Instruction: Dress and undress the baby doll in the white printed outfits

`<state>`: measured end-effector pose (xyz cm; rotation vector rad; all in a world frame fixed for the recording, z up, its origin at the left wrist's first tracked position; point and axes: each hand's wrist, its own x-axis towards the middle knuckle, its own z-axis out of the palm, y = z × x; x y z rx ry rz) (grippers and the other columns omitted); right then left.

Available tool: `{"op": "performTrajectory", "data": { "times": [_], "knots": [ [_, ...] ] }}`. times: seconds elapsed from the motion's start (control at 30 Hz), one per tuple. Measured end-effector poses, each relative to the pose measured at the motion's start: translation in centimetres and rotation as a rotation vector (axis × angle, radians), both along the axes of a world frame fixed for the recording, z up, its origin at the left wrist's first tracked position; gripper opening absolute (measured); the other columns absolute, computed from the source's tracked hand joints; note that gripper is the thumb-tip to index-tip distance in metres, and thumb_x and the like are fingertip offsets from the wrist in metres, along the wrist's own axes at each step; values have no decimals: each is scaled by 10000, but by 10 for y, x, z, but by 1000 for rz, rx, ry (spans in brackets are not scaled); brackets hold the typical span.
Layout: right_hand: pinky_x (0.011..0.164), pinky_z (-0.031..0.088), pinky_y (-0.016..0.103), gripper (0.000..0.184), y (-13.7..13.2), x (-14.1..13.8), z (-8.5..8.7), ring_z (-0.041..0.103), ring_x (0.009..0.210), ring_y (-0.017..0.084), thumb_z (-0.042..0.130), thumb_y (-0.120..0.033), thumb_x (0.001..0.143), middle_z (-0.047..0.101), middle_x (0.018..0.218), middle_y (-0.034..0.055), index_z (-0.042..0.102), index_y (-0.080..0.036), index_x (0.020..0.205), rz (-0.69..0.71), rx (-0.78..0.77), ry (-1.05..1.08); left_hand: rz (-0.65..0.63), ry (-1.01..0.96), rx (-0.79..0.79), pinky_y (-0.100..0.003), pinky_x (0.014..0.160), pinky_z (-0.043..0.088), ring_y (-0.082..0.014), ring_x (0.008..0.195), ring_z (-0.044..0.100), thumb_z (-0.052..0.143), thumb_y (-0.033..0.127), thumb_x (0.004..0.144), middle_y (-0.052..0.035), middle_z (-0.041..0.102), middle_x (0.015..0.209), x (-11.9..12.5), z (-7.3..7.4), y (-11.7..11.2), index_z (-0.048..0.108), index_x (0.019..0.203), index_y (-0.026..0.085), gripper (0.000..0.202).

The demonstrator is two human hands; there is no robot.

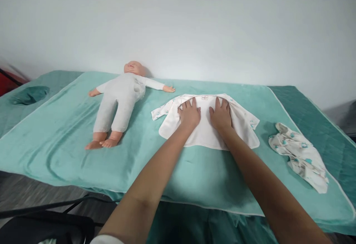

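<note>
A small white baby shirt (204, 132) lies spread open on the green bed cover, its plain inner side up and a small label at the neck. Printed sleeves stick out on both sides. My left hand (190, 116) rests on the left half of the shirt, fingers spread and pointing to the collar. On the right half, my right hand (221, 116) lies the same way, fingers apart. Neither hand grips anything. To the left, a baby doll (121, 95) in a white body lies on its back, one arm stretched towards the shirt.
Crumpled printed baby trousers or a similar garment (302, 155) lie at the right. The green cover (69, 125) spreads over the bed, against a white wall (178, 32). A black chair-like object (47, 225) stands at the lower left, below the bed's front edge.
</note>
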<state>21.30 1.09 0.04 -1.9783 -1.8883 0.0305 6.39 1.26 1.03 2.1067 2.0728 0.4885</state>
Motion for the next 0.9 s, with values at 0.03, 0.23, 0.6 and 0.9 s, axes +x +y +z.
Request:
{"op": "performTrajectory", "data": {
  "times": [0.03,0.23,0.6,0.9],
  "knots": [
    [1199,293,544,649,5,1,-2,337,1467,408,336,-384,1023,338,1581,267,329,-37,1570,-11,-6,14,-7,-3,-15,-642,1183,310,-394,1455,367,296,443,1018,-194,425,1584,-1,-2,6,320,1592,166,638],
    [1197,314,497,651,18,6,-9,376,1454,380,312,-397,1037,401,1561,265,352,-1,1552,13,-100,17,-16,21,-73,-575,1201,337,-384,1455,397,259,504,1024,-179,423,1596,-6,-7,25,312,1602,174,668],
    [1256,305,431,488,-51,28,6,382,1495,273,422,-351,1005,463,1568,140,575,-130,1412,476,-121,109,-287,-177,187,-387,1241,368,-198,1425,489,382,274,1013,-73,584,1490,-60,-4,-33,629,1340,199,417],
    [1055,437,575,437,-39,155,1,559,1227,391,610,-468,840,652,1229,221,666,-132,1114,-195,166,27,-100,-97,268,-484,1250,347,-289,1514,378,440,132,905,-120,489,1571,-181,-37,-20,548,1461,154,566]
  ]
}}
